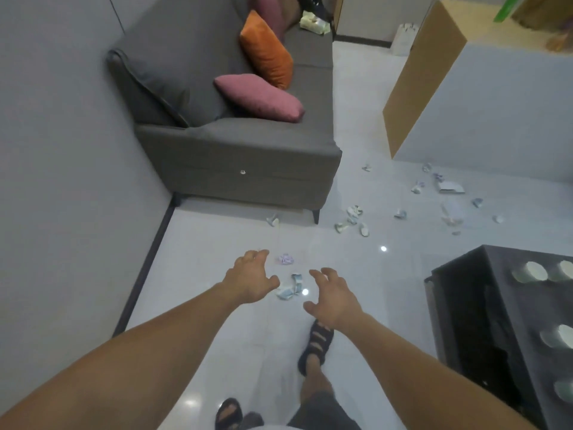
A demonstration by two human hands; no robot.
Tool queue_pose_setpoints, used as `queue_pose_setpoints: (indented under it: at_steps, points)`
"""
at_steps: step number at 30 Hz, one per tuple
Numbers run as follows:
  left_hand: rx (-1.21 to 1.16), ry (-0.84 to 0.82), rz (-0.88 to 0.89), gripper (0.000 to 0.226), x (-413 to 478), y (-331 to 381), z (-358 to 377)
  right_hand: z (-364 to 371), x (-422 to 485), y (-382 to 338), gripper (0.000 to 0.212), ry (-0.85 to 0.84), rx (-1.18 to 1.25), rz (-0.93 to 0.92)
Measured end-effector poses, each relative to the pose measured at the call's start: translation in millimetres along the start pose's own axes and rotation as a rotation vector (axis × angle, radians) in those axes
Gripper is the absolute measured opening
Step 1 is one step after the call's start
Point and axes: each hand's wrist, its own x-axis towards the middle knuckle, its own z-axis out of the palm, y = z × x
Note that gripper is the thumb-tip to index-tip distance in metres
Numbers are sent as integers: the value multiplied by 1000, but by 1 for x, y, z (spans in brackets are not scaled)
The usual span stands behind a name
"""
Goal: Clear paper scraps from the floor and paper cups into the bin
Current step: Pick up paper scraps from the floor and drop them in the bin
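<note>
Both arms reach forward over the pale tiled floor. My left hand [251, 279] and my right hand [333, 301] hover with fingers spread and hold nothing. Between them lies a crumpled white-and-blue paper scrap [290, 288], and a small lilac scrap [286, 259] sits just beyond. Several more scraps [353, 217] are scattered farther off, toward the sofa leg and the right, including a larger folded piece [451, 187]. Several paper cups [531, 271] stand on a dark table at the right. No bin is in view.
A grey sofa [242, 162] with pink and orange cushions fills the back left against a grey wall. A dark low table [483, 336] stands at the right. A white counter with a brown side panel [424, 85] is at the back right. My sandalled feet [316, 346] are below the hands.
</note>
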Motion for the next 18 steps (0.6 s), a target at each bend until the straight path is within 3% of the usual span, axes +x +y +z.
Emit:
queue_pose_setpoints:
  at_steps: [9, 18]
  points:
    - [-122, -104, -260, 69, 147, -9, 74, 41, 180, 80, 75, -258, -2, -30]
    - [-119, -282, -355, 67, 324, -108, 268, 251, 346, 161, 75, -368, 1, 33]
